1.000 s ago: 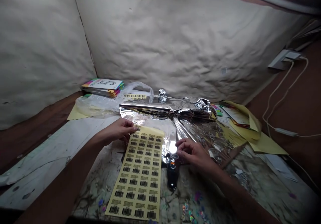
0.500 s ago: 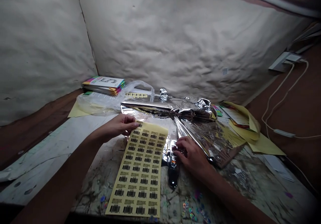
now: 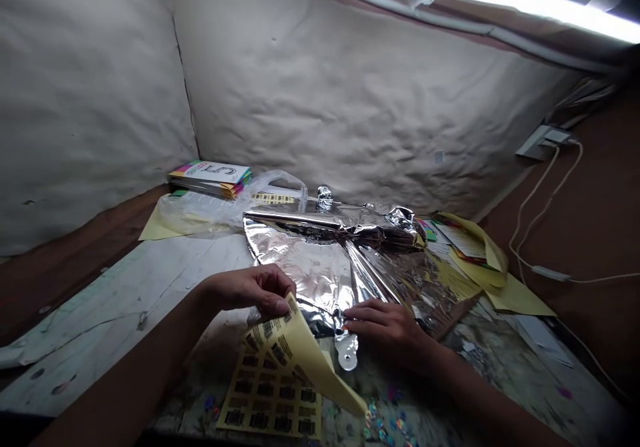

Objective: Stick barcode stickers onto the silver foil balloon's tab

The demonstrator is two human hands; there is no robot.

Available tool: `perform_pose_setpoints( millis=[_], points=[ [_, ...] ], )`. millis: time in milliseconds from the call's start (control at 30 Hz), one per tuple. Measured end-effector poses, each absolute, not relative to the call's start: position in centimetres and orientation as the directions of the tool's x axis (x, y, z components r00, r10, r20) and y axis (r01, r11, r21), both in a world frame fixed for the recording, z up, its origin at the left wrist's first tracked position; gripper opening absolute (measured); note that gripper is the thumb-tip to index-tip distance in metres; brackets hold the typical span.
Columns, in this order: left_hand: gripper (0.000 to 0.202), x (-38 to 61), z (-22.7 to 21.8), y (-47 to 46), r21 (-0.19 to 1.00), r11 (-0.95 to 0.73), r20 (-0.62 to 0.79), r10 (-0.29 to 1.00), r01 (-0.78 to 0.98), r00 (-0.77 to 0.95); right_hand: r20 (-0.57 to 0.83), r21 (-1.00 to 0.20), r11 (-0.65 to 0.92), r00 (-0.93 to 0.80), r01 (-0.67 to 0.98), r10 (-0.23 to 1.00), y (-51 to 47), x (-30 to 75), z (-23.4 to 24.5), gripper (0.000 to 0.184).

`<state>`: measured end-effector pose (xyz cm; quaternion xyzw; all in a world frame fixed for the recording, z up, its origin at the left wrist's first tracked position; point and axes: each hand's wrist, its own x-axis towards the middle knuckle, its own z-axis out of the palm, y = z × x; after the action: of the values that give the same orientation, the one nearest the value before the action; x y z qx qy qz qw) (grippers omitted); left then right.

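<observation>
My left hand (image 3: 255,290) pinches the top edge of a yellow sheet of barcode labels (image 3: 280,380) and has lifted and curled it toward me, so the upper half folds over the lower half. My right hand (image 3: 387,327) lies palm down with its fingers together on the near edge of a crumpled silver foil balloon (image 3: 325,260) spread over the table (image 3: 125,287). The balloon's small round tab (image 3: 347,353) sticks out just left of my right hand.
A stack of colourful packs (image 3: 213,177) and a clear plastic bag (image 3: 215,207) lie at the back left. Yellow papers and cards (image 3: 475,253) pile up at the right. White cables (image 3: 545,233) run from a wall socket (image 3: 543,141). Coloured confetti (image 3: 390,420) dots the near edge.
My left hand has pulled the label sheet's top edge up and toward me, folding it over. My right hand shifted slightly left along the foil edge, and a dark object beside it is no longer visible.
</observation>
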<state>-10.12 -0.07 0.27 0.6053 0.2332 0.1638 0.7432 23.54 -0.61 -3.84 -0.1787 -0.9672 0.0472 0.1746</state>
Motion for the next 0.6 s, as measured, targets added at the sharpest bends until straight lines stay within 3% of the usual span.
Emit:
perform_pose_setpoints(
  millis=[67,167,267,367,467,600],
  points=[
    [0.034,-10.0,0.4,-0.3,0.978,0.201,-0.147,0.510,0.049,0.847,0.362,-0.217,0.918,-0.846,0.332,0.392,-0.6,23.4,-4.4,0.023],
    [0.035,-9.6,0.6,-0.7,0.977,0.184,-0.189,0.522,0.107,0.831,0.352,-0.423,0.822,-0.766,0.382,0.538,-0.4,22.9,-4.2,0.016],
    [0.033,-8.3,0.8,-1.2,0.977,0.097,-0.212,0.538,0.190,0.816,0.206,-0.664,0.625,-0.703,0.410,0.680,0.5,22.6,-3.1,0.008],
    [0.026,-6.8,0.6,-1.8,0.978,-0.092,-0.111,0.534,0.188,0.838,0.024,-0.833,0.393,-0.685,0.389,0.728,1.9,22.6,-2.0,0.017],
    [0.023,-5.7,0.0,-2.1,0.966,-0.187,-0.057,0.523,0.181,0.850,-0.030,-0.853,0.318,-0.648,0.413,0.761,2.7,22.3,-1.4,0.021],
    [0.024,-5.6,-0.3,-2.1,0.936,-0.288,-0.023,0.529,0.205,0.849,0.052,-0.800,0.347,-0.519,0.490,0.853,2.9,21.6,-1.7,0.015]
  ],
)
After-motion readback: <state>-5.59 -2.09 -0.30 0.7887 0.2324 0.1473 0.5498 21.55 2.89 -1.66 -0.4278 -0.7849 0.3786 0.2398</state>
